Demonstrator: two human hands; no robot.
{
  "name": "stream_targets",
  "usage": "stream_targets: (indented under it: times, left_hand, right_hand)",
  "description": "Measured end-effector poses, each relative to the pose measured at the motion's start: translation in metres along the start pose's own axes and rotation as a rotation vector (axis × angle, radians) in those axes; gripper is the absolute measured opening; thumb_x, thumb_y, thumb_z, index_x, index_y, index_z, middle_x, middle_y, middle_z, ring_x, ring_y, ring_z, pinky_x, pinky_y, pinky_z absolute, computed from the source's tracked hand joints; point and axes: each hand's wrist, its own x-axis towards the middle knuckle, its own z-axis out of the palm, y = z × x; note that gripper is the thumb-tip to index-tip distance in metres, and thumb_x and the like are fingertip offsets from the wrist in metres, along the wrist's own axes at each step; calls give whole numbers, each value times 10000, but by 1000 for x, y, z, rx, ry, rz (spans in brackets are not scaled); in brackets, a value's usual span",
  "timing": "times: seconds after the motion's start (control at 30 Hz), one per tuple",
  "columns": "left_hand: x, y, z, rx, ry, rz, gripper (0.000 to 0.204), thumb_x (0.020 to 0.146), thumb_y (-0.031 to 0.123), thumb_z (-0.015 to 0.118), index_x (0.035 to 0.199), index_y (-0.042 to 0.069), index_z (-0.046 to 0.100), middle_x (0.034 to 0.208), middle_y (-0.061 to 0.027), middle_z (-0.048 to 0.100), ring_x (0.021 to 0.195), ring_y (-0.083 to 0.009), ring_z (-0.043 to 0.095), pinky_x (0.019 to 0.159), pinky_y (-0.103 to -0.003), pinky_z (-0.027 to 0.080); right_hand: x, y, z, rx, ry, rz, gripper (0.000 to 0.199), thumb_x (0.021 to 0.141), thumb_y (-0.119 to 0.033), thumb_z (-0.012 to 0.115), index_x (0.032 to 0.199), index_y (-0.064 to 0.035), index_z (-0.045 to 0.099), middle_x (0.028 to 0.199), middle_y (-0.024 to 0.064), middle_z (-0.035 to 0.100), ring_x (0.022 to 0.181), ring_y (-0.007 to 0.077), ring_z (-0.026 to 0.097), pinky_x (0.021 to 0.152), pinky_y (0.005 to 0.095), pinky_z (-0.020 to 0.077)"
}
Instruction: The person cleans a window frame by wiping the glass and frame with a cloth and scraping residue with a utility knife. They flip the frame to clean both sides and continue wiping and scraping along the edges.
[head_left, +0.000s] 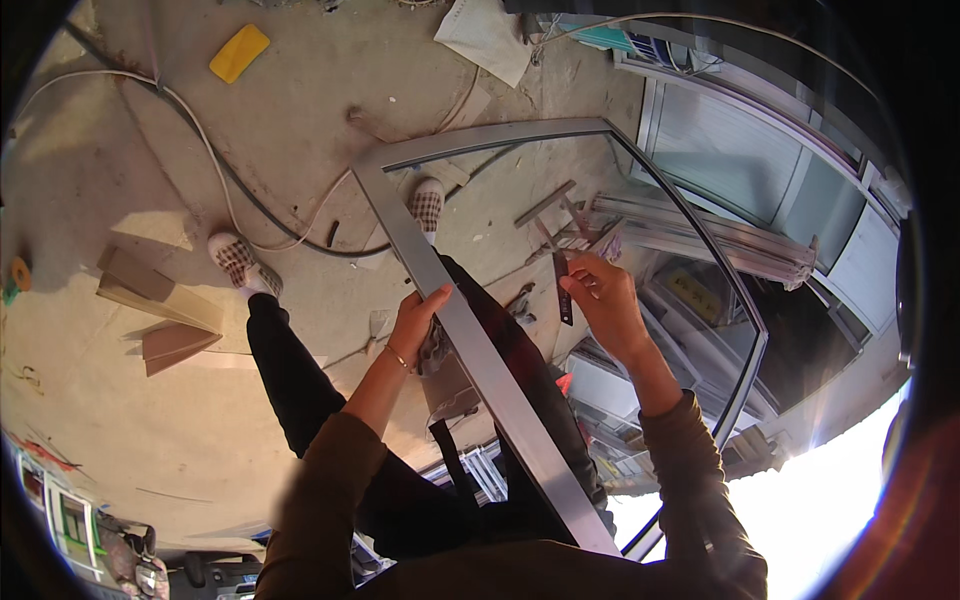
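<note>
A large grey metal window frame (493, 375) leans across my body, with a black seal running along its inner edge. My left hand (415, 325) is closed around the near side bar, thumb on top of the profile. Inside the frame's opening, my right hand (603, 295) pinches a short, dark, flat tool (563, 290) between thumb and fingers. The tool points roughly up and down and is apart from the bar; its exact kind is unclear.
Cables (225, 170) loop over the concrete floor near my feet. Folded cardboard (160, 300) lies at left, a yellow block (239, 53) at far left. On the right are stacked metal profiles (720, 240) and glazed panels (730, 140). A white sheet (487, 40) lies at the back.
</note>
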Motion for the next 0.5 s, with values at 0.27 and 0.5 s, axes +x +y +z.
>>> stream_targets:
  times: [0.27,0.5]
  left_hand:
    - [1,-3,1,75,74,-21,390,1026,313,723,1210,-25,656,1080,-63,724,929,-152,710,828,-302,566]
    - [-5,-1,10,30,89,47,391,1017,306,735,1169,-48,667,1025,-99,747,881,-162,722,790,-306,576]
  right_hand:
    - [106,80,137,-243,20,62,136,873,-127,782,930,-11,738,824,141,769,765,277,757,738,377,578]
    - [138,74,185,-212,54,-29,61,839,-59,747,874,-11,730,802,164,754,752,336,749,728,421,578]
